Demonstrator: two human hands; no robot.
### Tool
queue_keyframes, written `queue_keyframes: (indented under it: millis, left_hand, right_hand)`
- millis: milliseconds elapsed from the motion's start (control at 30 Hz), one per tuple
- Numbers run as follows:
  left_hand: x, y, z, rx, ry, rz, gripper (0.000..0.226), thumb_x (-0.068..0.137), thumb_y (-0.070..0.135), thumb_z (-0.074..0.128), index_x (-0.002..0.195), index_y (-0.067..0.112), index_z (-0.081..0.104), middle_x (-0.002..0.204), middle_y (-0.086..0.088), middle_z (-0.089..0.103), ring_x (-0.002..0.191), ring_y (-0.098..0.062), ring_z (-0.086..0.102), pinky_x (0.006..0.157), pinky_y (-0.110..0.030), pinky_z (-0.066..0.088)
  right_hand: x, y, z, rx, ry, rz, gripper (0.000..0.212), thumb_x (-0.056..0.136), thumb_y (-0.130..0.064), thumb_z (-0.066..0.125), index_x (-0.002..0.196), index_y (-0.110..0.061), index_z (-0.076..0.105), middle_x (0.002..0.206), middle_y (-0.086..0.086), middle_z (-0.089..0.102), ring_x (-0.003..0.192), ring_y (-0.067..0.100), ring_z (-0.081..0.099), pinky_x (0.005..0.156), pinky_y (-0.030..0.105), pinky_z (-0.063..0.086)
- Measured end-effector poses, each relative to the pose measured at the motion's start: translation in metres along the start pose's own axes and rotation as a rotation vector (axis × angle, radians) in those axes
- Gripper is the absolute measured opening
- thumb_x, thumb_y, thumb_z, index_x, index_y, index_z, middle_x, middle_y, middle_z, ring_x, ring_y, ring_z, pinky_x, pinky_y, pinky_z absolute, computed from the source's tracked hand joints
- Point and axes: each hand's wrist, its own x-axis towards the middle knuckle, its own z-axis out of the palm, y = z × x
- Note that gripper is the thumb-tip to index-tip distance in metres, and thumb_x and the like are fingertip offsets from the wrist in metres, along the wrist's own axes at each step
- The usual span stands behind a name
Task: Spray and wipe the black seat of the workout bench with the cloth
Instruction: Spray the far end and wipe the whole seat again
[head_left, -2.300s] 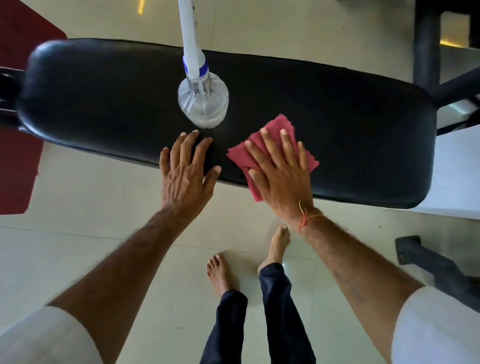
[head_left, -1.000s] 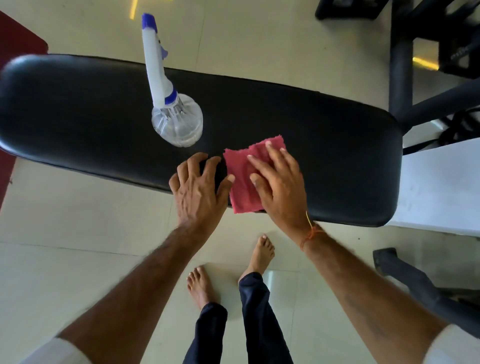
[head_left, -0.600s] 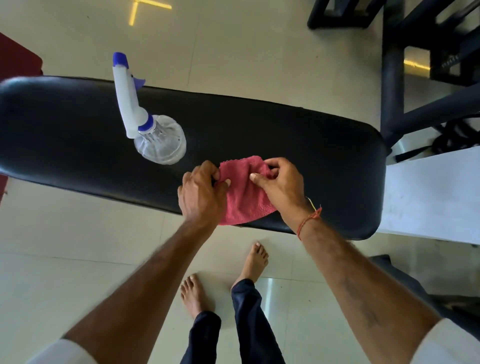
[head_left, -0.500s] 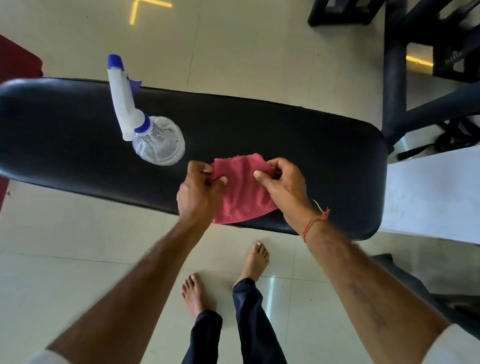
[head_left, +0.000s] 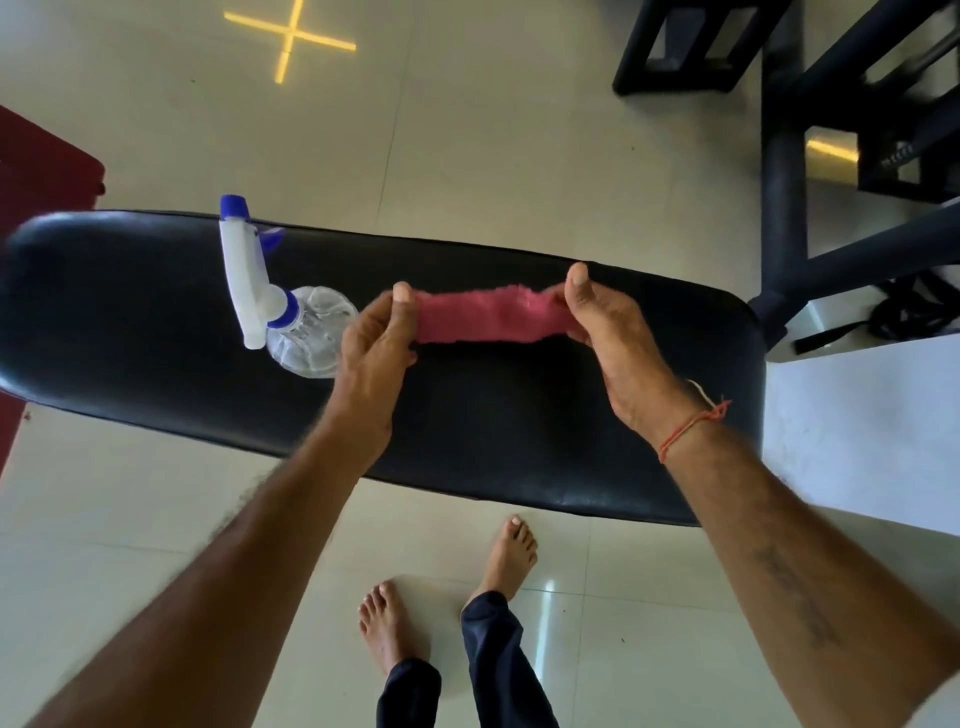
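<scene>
Pink terry cloth (head_left: 491, 317) is stretched taut between both hands, held up over the bench rather than pressed on it. The left hand (head_left: 376, 345) pinches one short end between thumb and curled fingers; the right hand (head_left: 610, 338) pinches the other end the same way, thumb up, with an orange thread bracelet (head_left: 693, 426) at the wrist. Held so, the cloth shows as a narrow band, edge toward the camera; whether it is folded double I cannot tell.

Beneath the hands runs the black seat (head_left: 519, 426) of the workout bench, a long padded vinyl slab lying across the view. Just beside the left hand, and partly hidden by it, a clear spray bottle (head_left: 306, 338) with a white and blue trigger head stands upright on the pad. No wet patch or droplets can be made out on the vinyl.

By my reading, the step in hand is readying the cloth, opening or refolding it between wiping passes. The next move would call for laying it flat under one palm and pressing it down on the seat. If more liquid is wanted, one hand must let go and take the bottle, which also needs lifting so the pad beneath it can be wiped.

Beyond lie pale floor tiles (head_left: 519, 130), a dark metal frame (head_left: 784, 171) at the right, and the person's bare feet (head_left: 511, 551) below.
</scene>
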Motion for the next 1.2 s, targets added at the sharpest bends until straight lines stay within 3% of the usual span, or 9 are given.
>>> queue_keyframes:
  millis: [67, 267, 400, 467, 600, 733, 867, 1067, 1200]
  left_hand:
    - [-0.009, -0.014, 0.001, 0.164, -0.009, 0.014, 0.038, 0.108, 0.047, 0.039, 0.100, 0.022, 0.067, 0.095, 0.002, 0.066, 0.083, 0.004, 0.064, 0.074, -0.019, 0.052]
    - [-0.022, -0.057, -0.003, 0.523, 0.055, 0.216, 0.020, 0.107, 0.038, 0.052, 0.108, 0.021, 0.062, 0.091, 0.008, 0.074, 0.085, -0.010, 0.073, 0.075, -0.036, 0.061]
    - [-0.031, -0.077, -0.012, 0.887, 0.138, 0.428, 0.010, 0.102, 0.030, 0.062, 0.105, 0.021, 0.063, 0.097, 0.004, 0.068, 0.089, -0.013, 0.062, 0.078, -0.046, 0.058]
    - [-0.037, -0.082, -0.013, 0.921, 0.194, 0.358, 0.016, 0.098, 0.030, 0.066, 0.112, 0.022, 0.062, 0.109, 0.002, 0.066, 0.103, -0.019, 0.059, 0.087, -0.042, 0.051]
    - [-0.047, -0.098, -0.020, 1.069, 0.292, 0.255, 0.038, 0.098, 0.047, 0.062, 0.125, 0.022, 0.057, 0.131, -0.003, 0.052, 0.121, -0.023, 0.044, 0.095, -0.035, 0.033]
    - [-0.054, -0.110, -0.030, 1.117, 0.300, 0.255, 0.045, 0.099, 0.049, 0.054, 0.133, 0.020, 0.055, 0.143, -0.005, 0.047, 0.134, -0.027, 0.041, 0.109, -0.047, 0.035]
    - [-0.054, -0.111, -0.035, 1.146, 0.252, 0.230, 0.054, 0.098, 0.052, 0.051, 0.142, 0.021, 0.052, 0.151, -0.007, 0.041, 0.145, -0.029, 0.034, 0.118, -0.050, 0.029]
    - [-0.053, -0.103, -0.031, 1.111, 0.254, 0.168, 0.060, 0.098, 0.060, 0.041, 0.145, 0.024, 0.050, 0.151, -0.005, 0.041, 0.147, -0.029, 0.032, 0.121, -0.050, 0.023]
    - [-0.051, -0.107, -0.024, 1.095, 0.315, 0.156, 0.057, 0.097, 0.057, 0.044, 0.142, 0.023, 0.051, 0.152, -0.004, 0.041, 0.148, -0.027, 0.030, 0.123, -0.047, 0.019]
  right_hand:
    - [-0.003, 0.021, 0.001, -0.223, 0.011, -0.013, 0.054, 0.102, -0.060, 0.043, 0.084, -0.025, 0.078, 0.090, -0.014, 0.078, 0.092, -0.002, 0.071, 0.100, 0.033, 0.052]
    - [-0.014, 0.067, 0.018, -0.607, 0.144, -0.261, 0.042, 0.102, -0.056, 0.057, 0.087, -0.019, 0.072, 0.077, -0.006, 0.072, 0.069, 0.009, 0.070, 0.068, 0.045, 0.061]
    - [-0.005, 0.075, 0.044, -0.911, 0.262, -0.443, 0.045, 0.104, -0.056, 0.049, 0.131, -0.023, 0.064, 0.126, 0.002, 0.068, 0.116, 0.023, 0.061, 0.098, 0.047, 0.051]
    - [0.002, 0.078, 0.067, -0.984, 0.209, -0.349, 0.064, 0.106, -0.063, 0.033, 0.158, -0.028, 0.041, 0.163, 0.012, 0.040, 0.151, 0.034, 0.035, 0.120, 0.052, 0.032]
    - [0.002, 0.102, 0.107, -1.298, 0.119, -0.312, 0.074, 0.105, -0.070, 0.014, 0.168, -0.034, 0.003, 0.176, 0.017, -0.005, 0.161, 0.045, -0.005, 0.127, 0.067, 0.000]
    - [0.029, 0.101, 0.077, -1.382, -0.146, -0.659, 0.067, 0.108, -0.065, 0.021, 0.167, -0.037, 0.008, 0.177, 0.011, -0.001, 0.162, 0.041, -0.002, 0.126, 0.069, 0.007]
    - [0.077, 0.075, 0.094, -1.371, 0.013, -0.541, 0.064, 0.108, -0.059, 0.019, 0.167, -0.037, 0.010, 0.177, 0.010, 0.003, 0.162, 0.041, 0.001, 0.124, 0.071, 0.010]
    - [0.042, 0.089, 0.080, -1.420, -0.289, -0.750, 0.064, 0.109, -0.060, 0.019, 0.168, -0.035, 0.011, 0.177, 0.002, 0.003, 0.163, 0.033, 0.002, 0.124, 0.071, 0.012]
    - [0.088, 0.063, 0.106, -1.386, -0.103, -0.637, 0.065, 0.109, -0.054, 0.019, 0.168, -0.032, 0.008, 0.177, 0.004, 0.002, 0.163, 0.036, 0.002, 0.122, 0.074, 0.012]
